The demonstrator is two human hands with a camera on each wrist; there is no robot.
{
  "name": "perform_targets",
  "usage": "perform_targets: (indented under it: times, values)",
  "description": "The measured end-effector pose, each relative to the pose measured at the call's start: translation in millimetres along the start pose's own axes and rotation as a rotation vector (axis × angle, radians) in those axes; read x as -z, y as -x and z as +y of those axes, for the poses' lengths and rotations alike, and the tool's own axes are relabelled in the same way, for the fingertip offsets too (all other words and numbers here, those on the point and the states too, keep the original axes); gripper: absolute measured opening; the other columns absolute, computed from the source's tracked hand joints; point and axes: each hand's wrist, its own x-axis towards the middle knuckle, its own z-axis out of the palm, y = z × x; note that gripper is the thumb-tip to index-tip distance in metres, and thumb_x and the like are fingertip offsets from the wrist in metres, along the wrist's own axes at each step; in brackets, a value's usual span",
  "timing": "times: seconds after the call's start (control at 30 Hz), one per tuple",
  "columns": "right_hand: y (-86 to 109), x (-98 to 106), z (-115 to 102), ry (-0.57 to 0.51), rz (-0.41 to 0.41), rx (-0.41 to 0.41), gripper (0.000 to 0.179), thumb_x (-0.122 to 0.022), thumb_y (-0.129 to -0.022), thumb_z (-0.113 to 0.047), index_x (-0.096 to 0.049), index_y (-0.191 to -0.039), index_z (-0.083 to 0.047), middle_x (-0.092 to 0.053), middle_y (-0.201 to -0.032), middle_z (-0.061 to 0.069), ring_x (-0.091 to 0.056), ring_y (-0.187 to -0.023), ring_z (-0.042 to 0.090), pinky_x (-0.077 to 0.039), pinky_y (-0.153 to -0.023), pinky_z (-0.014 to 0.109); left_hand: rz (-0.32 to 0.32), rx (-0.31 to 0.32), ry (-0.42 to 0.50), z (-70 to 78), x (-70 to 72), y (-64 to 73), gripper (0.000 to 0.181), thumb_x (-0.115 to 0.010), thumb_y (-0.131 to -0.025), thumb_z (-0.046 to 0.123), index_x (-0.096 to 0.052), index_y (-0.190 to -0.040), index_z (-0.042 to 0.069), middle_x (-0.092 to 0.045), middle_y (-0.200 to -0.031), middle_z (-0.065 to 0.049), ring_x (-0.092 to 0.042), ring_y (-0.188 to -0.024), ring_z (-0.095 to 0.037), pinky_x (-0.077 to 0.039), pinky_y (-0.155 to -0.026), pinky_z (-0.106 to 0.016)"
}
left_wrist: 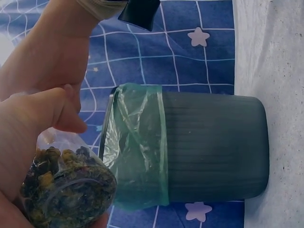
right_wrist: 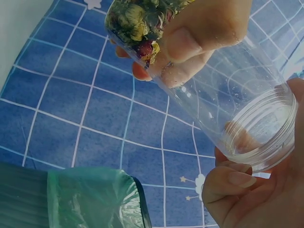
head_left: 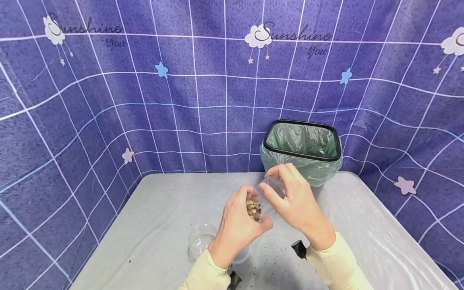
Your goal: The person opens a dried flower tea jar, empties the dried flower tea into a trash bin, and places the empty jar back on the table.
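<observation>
My left hand [head_left: 235, 219] grips the lower end of a clear plastic jar [right_wrist: 199, 107], its fingers curled around the wall. Dried flowers [right_wrist: 135, 21] in yellow, green and dark red are gathered at the jar's base. My right hand [head_left: 293, 197] holds the threaded mouth end of the jar between thumb and fingers. Whether a clear lid sits on that end, I cannot tell. The jar is tilted and held above the table. In the left wrist view the flower-filled base [left_wrist: 71, 190] faces the camera.
A bin [left_wrist: 213, 142] with a green bag and black rim [head_left: 302, 155] stands at the back right, just beyond my right hand. A second clear container [head_left: 201, 241] stands left of my left wrist. A clear round piece [head_left: 241, 255] lies partly hidden beneath that wrist. Dark crumbs dot the grey table [head_left: 163, 209].
</observation>
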Motion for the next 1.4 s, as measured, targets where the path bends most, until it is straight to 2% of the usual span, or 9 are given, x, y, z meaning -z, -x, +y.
perform_targets:
  times: [0.1,0.3,0.5,0.73,0.97,1.13,1.4]
  values:
    - [0.8,-1.3,1.7,-0.003,0.006,0.01,0.021,-0.072,-0.093,-0.032,-0.066,-0.108,-0.018,-0.056,-0.095,-0.005,-0.048,-0.074,0.009,-0.043,-0.065,0.029,0.008,0.005,-0.019,-0.6,-1.5,0.8,0.054,-0.087,-0.063,0.025,-0.059,-0.108,0.022,-0.063,-0.097,0.013,-0.058,-0.09,-0.007,-0.051,-0.079,-0.031]
    - [1.9,-3.6,4.6,-0.009,0.016,0.041,0.021,-0.072,-0.092,-0.031,-0.066,-0.107,-0.017,-0.056,-0.094,-0.003,-0.048,-0.074,0.01,-0.042,-0.064,0.028,0.03,-0.02,-0.044,-1.8,-3.4,0.8,0.051,-0.09,-0.064,0.029,-0.063,-0.106,0.021,-0.065,-0.095,0.007,-0.058,-0.086,-0.008,-0.052,-0.076,-0.03]
    - [2.1,-3.7,6.7,-0.015,0.025,0.075,0.022,-0.072,-0.091,-0.032,-0.067,-0.106,-0.017,-0.054,-0.093,-0.004,-0.046,-0.073,0.008,-0.041,-0.063,0.027,0.034,-0.036,-0.051,-2.6,-3.5,1.3,0.051,-0.09,-0.062,0.028,-0.062,-0.104,0.022,-0.065,-0.094,0.01,-0.06,-0.081,-0.006,-0.053,-0.074,-0.03]
    - [1.8,-5.7,9.3,-0.033,0.037,0.116,0.022,-0.072,-0.088,-0.03,-0.067,-0.105,-0.016,-0.052,-0.09,-0.003,-0.045,-0.071,0.008,-0.04,-0.062,0.027,-0.02,-0.022,-0.013,-2.9,0.6,-0.7,0.049,-0.088,-0.06,0.025,-0.063,-0.102,0.025,-0.068,-0.09,0.013,-0.061,-0.078,-0.003,-0.051,-0.072,-0.027]
    - [2.0,-7.4,11.8,-0.054,0.019,0.12,0.023,-0.072,-0.088,-0.03,-0.067,-0.105,-0.016,-0.052,-0.089,-0.002,-0.047,-0.068,0.013,-0.039,-0.062,0.027,-0.066,0.009,0.002,-3.7,2.8,-2.2,0.047,-0.09,-0.059,0.025,-0.064,-0.099,0.026,-0.07,-0.088,0.013,-0.062,-0.08,-0.003,-0.052,-0.074,-0.028]
    - [2.3,-8.2,12.9,-0.057,0.004,0.115,0.024,-0.071,-0.088,-0.031,-0.066,-0.106,-0.016,-0.053,-0.091,-0.003,-0.05,-0.068,0.017,-0.04,-0.063,0.027,-0.093,0.01,0.017,-6.0,2.4,-3.1,0.045,-0.088,-0.06,0.023,-0.063,-0.097,0.026,-0.068,-0.082,0.014,-0.061,-0.075,-0.002,-0.051,-0.072,-0.026]
    - [3.2,-10.0,15.8,-0.061,-0.003,0.121,0.023,-0.071,-0.088,-0.031,-0.066,-0.105,-0.016,-0.053,-0.091,-0.004,-0.048,-0.068,0.014,-0.04,-0.063,0.026,-0.146,0.012,0.034,-10.7,2.9,-5.1,0.043,-0.089,-0.061,0.021,-0.062,-0.095,0.025,-0.064,-0.071,0.016,-0.058,-0.063,0.002,-0.048,-0.066,-0.024]
